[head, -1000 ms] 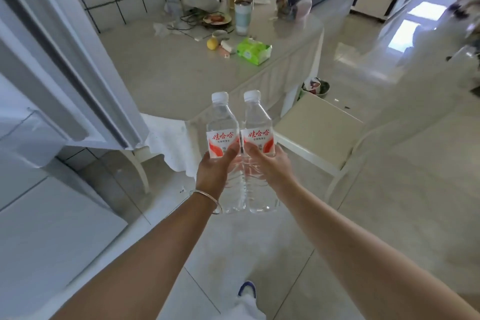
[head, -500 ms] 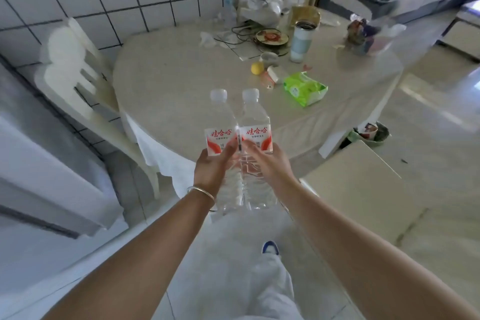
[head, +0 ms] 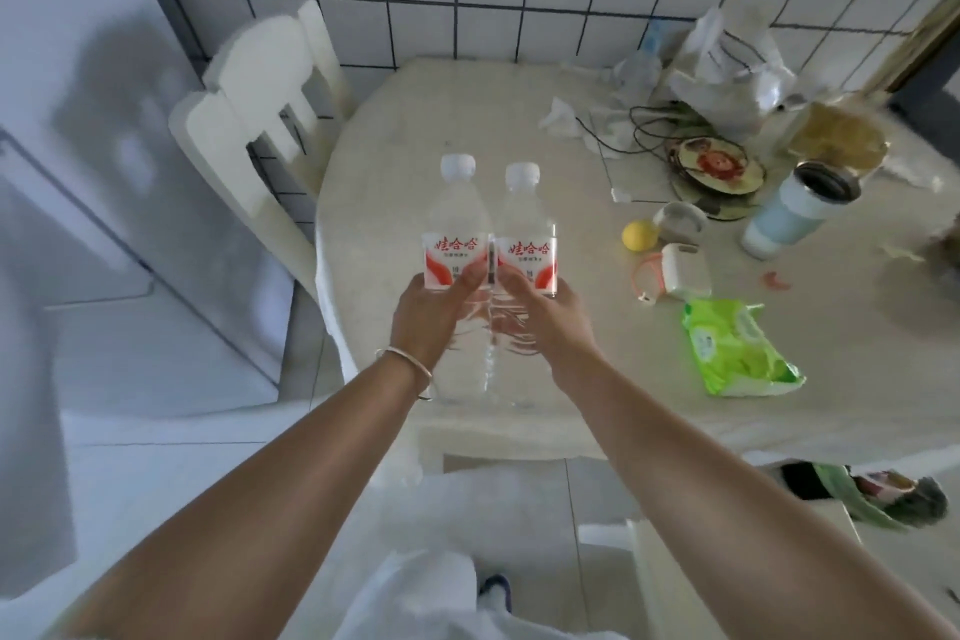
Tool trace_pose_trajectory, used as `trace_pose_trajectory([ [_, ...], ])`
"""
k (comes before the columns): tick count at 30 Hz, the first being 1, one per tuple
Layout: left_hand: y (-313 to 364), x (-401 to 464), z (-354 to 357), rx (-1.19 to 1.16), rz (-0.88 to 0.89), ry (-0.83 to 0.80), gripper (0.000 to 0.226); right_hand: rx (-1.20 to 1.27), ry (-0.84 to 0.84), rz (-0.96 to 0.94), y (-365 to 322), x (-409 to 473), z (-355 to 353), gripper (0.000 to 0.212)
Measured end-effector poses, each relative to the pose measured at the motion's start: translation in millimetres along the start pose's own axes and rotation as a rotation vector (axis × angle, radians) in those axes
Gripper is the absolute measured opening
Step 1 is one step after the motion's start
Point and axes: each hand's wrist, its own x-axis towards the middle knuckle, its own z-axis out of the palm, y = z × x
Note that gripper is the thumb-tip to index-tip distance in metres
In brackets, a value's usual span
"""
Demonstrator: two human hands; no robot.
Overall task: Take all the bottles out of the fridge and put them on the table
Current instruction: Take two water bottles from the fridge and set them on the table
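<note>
Now holding two water bottles upright over the near edge of the table.

Both arms stretched forward, nearly parallel, wrists close together. Left hand, with a thin bangle at the wrist, wrapped around the left bottle just under its red-and-white label, fingers clamped on it. Right hand likewise clamped on the right bottle, thumb up against the label. Bottles side by side, touching or nearly so, caps up. Compared with half a second ago: same grip and same pairing, but closer in, bottles over the tabletop rather than short of it. White chair at left, green wipes pack well to the right.
</note>
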Motion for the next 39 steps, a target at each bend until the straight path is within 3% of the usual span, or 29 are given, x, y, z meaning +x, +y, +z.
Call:
trace_pose_trajectory([
  [4,6.0,44.5,1.0,-0.029,-0.041,0.06,0.016,-0.01,-0.063,0.026,-11.7,54.2,4.7,0.042],
  [11,30.5,166.4,-7.6,-0.053,-0.096,0.052,0.022,-0.044,-0.197,0.047,-54.1,175.8,25.3,0.021],
  [16,44.8,264.8,-25.4,-0.021,-0.094,-0.003,0.019,-0.063,-0.258,0.083,-85.7,263.1,47.6,0.059],
  [20,56.1,339.3,-31.6,-0.024,-0.078,-0.051,0.021,-0.064,-0.206,0.091,-107.5,334.7,63.7,0.018],
  [24,58.0,407.7,-34.6,-0.007,-0.041,-0.086,0.026,-0.092,-0.224,0.016,-122.5,399.7,73.3,0.01],
  [27,53.6,453.9,-35.2,0.025,0.024,-0.056,0.032,-0.127,-0.215,-0.064,-129.6,442.9,77.9,0.03],
  [30,45.1,495.0,-36.8,0.017,0.057,0.024,0.08,-0.202,-0.184,-0.144,-129.8,484.2,83.2,0.062],
  [31,41.0,507.3,-37.7,0.028,0.081,0.044,0.086,-0.22,-0.163,-0.152,-130.7,495.4,85.3,0.075],
  [35,36.9,541.2,-37.3,0.085,0.151,0.094,0.066,-0.24,-0.154,-0.193,-125.1,535.8,92.1,0.099],
  [39,25.4,567.5,-37.1,0.132,0.175,0.158,0.078,-0.267,-0.141,-0.232,-113.0,560.2,94.5,0.1],
])
